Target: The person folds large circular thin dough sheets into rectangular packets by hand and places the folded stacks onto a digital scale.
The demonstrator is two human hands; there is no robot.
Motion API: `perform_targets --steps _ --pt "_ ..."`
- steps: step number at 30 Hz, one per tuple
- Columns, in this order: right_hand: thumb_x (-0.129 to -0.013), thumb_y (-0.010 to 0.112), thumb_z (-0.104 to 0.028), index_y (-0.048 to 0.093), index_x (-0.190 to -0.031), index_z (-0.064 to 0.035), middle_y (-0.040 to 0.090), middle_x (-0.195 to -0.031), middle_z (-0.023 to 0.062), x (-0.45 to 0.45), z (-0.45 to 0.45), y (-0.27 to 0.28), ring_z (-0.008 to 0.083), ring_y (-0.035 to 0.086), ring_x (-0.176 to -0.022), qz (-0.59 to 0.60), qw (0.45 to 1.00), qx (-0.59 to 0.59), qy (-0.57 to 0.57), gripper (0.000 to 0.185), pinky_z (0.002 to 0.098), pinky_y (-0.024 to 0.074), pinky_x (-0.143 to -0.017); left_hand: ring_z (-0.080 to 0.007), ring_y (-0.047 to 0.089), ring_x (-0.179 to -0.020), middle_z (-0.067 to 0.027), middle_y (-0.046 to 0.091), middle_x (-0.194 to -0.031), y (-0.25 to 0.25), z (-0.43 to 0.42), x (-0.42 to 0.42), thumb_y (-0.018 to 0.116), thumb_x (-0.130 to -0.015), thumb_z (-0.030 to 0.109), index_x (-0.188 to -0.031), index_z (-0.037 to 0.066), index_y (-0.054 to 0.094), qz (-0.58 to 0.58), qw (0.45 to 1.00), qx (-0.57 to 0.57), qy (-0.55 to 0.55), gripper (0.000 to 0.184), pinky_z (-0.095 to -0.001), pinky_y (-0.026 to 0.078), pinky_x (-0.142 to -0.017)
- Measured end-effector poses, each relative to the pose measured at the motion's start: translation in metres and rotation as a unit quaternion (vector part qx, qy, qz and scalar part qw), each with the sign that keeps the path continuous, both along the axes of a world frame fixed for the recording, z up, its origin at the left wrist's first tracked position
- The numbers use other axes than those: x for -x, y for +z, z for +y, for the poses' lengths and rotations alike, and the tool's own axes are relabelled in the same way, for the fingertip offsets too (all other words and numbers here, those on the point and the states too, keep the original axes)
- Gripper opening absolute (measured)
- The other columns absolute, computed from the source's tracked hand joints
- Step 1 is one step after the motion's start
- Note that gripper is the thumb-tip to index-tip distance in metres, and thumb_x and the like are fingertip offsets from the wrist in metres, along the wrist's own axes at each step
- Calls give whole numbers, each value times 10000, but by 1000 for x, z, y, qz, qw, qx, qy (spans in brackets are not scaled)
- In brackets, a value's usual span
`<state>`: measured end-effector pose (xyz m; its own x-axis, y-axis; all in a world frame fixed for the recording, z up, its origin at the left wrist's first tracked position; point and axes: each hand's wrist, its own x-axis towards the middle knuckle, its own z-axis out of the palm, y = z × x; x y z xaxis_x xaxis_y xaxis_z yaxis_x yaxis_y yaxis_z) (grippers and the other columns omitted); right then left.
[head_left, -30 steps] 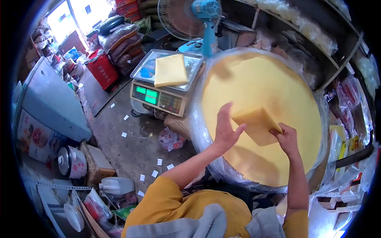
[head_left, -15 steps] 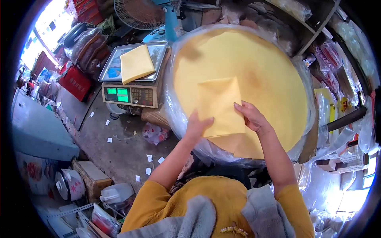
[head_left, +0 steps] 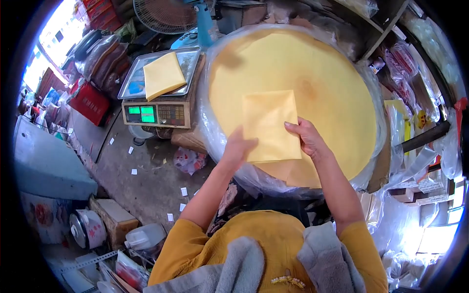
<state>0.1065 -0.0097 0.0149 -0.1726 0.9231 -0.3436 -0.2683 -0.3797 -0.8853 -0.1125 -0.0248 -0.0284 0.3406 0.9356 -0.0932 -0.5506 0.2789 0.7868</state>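
A folded pale-yellow sheet (head_left: 271,126), nearly square, is held between both hands over a large round stack of the same yellow sheets (head_left: 337,112). My left hand (head_left: 239,145) grips its lower left edge, thumb on the top face. On the right edge, my right hand (head_left: 307,136) pinches it with the thumb on top and fingers underneath. Another folded yellow sheet (head_left: 164,75) rests on the metal pan (head_left: 135,62) of a digital scale (head_left: 156,114) to the left, whose green displays are lit.
Clear plastic wrap (head_left: 207,117) surrounds the round stack. Behind the scale stands a blue fan (head_left: 204,24). Small white paper pieces (head_left: 134,172) and a plastic bag (head_left: 189,160) lie on the floor. Shelving with packages (head_left: 405,73) is at the right.
The folded sheet now looks squarer and flatter between my hands, which stay on its two sides. The whole view has shifted slightly.
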Motion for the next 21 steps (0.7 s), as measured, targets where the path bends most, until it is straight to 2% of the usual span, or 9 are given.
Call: perform_targets --steps 3,5,7,8,10,14,15,18,21 --pt "-851 645 -108 572 -1083 9 646 -981 68 -1 -5 9 142 626 -851 -31 995 -91 -21 270 281 517 -763 -198 576 -1050 -129 574 -1168 -14 4 0 587 -840 29 -1285 1 431 112 992 -37 50 473 -324 466 -902" --pt "-853 636 -83 630 -1024 -33 654 -985 36 -6 -11 16 143 621 -867 -155 970 -188 -4 178 261 500 -763 -200 576 -1043 -127 576 -1160 -27 5 4 573 -877 94 -1289 14 437 198 975 -40 97 441 -323 463 -897" --pt "-833 619 -36 665 -996 -99 655 -1059 33 -11 -17 25 194 591 -999 -236 927 -292 22 180 319 463 -850 -265 577 -1057 -155 566 -1174 -24 9 16 447 -946 360 -1308 11 435 33 991 128 -14 503 -387 452 -924" --pt "-815 608 -1 681 -983 -142 653 -1099 31 -11 -21 32 230 561 -1101 -263 894 -362 36 232 380 432 -929 -299 535 -1143 -187 545 -1230 -27 9 25 390 -943 327 -1342 -4 395 -155 970 88 -165 519 -409 441 -948" --pt "-768 605 32 688 -978 -177 611 -1191 47 -18 -25 40 266 457 -1228 -344 820 -442 113 307 482 314 -1012 -295 518 -1175 -189 510 -1284 14 -5 20 506 -879 223 -1375 -12 348 -267 932 190 -152 572 -400 422 -987" --pt "-714 586 51 693 -977 -225 527 -1319 55 -21 -31 27 292 322 -1352 -406 754 -507 101 396 621 105 -1066 -269 517 -1180 -149 512 -1293 10 -4 15 636 -737 17 -1404 4 306 -72 990 55 -103 744 -377 424 -998" --pt "-766 576 10 629 -1138 -207 479 -1362 85 -21 -37 26 294 303 -1362 -467 730 -496 58 435 541 192 -1084 -261 518 -1178 -141 515 -1291 15 -6 12 648 -705 -31 -1405 9 306 -52 993 54 -87 780 -369 428 -995" --pt "-857 553 -61 477 -1315 -137 524 -1296 114 -19 -44 4 291 418 -1276 -349 886 -275 -132 470 435 340 -1032 -235 524 -1165 -125 524 -1278 16 -6 8 654 -663 -118 -1417 26 282 -20 997 38 -58 853 -355 445 -976" --pt "-917 545 -173 345 -1386 -46 560 -1219 131 -16 -47 -5 223 546 -1107 -94 990 0 -110 526 331 449 -913 -217 522 -1160 -113 519 -1278 14 -9 -4 651 -673 -119 -1424 26 261 18 999 -13 -38 858 -344 437 -979"
